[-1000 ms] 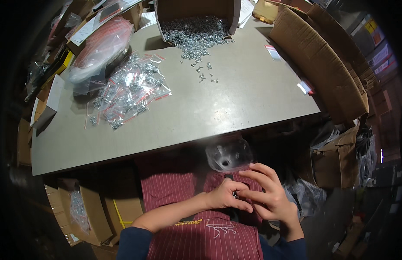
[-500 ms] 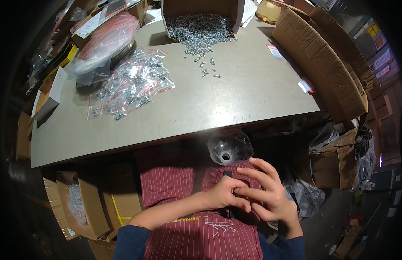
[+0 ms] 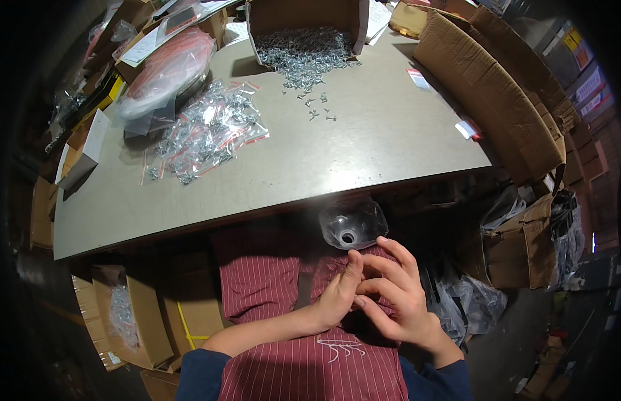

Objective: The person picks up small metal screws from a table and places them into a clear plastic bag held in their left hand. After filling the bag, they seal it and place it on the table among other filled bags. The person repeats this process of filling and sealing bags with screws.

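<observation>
My left hand (image 3: 337,295) is raised over my lap with its fingers stretched upward and nothing visible in it. Facing it, my right hand (image 3: 397,287) has its fingers apart and slightly bent, and I see nothing held there. The fingertips of both hands come close together; whether they touch I cannot tell. Just beyond them, under the table's front edge, is a clear plastic funnel-like piece (image 3: 364,219) with a round hole low in it. My right fingertip is at its lower rim, perhaps touching.
On the grey table (image 3: 384,144) lies a heap of screws (image 3: 307,50) spilling from a tipped cardboard box (image 3: 300,15). Left of it are filled zip bags (image 3: 213,127) and a stack of flat bags (image 3: 170,70). A cardboard wall (image 3: 484,93) borders the right side.
My left hand's curled fingers have straightened upward and drawn off the right hand. The right hand has shifted slightly left. The whole view has tilted a little.
</observation>
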